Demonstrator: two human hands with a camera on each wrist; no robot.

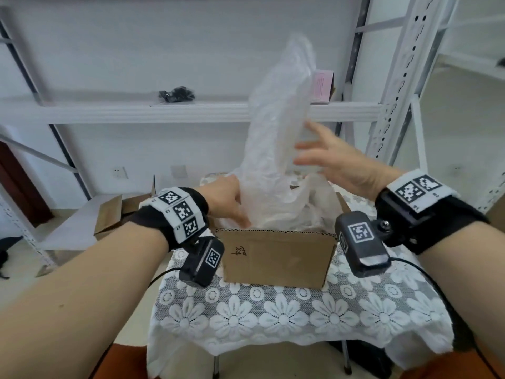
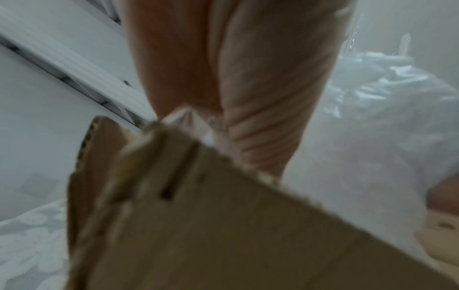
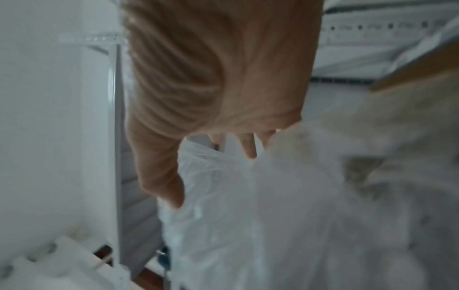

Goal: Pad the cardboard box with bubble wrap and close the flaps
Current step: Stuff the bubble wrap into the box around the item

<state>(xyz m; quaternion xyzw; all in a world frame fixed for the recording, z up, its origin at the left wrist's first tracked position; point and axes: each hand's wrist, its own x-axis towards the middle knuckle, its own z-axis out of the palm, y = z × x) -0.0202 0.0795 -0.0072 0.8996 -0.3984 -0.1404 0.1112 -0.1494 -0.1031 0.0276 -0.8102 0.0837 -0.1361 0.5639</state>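
Note:
A brown cardboard box [image 1: 276, 259] stands open on the table, and its near corner fills the left wrist view [image 2: 223, 225]. A long sheet of clear bubble wrap [image 1: 278, 119] rises out of it, its lower part bunched inside. My left hand [image 1: 228, 201] is at the box's left rim and holds the wrap low down. A fold of bubble wrap [image 2: 188, 115] shows between thumb and fingers. My right hand [image 1: 328, 157] is raised with fingers spread beside the upright sheet. Its fingertips [image 3: 248, 149] touch the bubble wrap [image 3: 273, 215].
The table wears a white lace cloth [image 1: 273, 313] with flowers. White metal shelving [image 1: 136, 112] stands behind, bearing a black bundle [image 1: 177, 94] and a pink carton [image 1: 323, 86]. More cardboard [image 1: 117, 214] lies on a low shelf at left.

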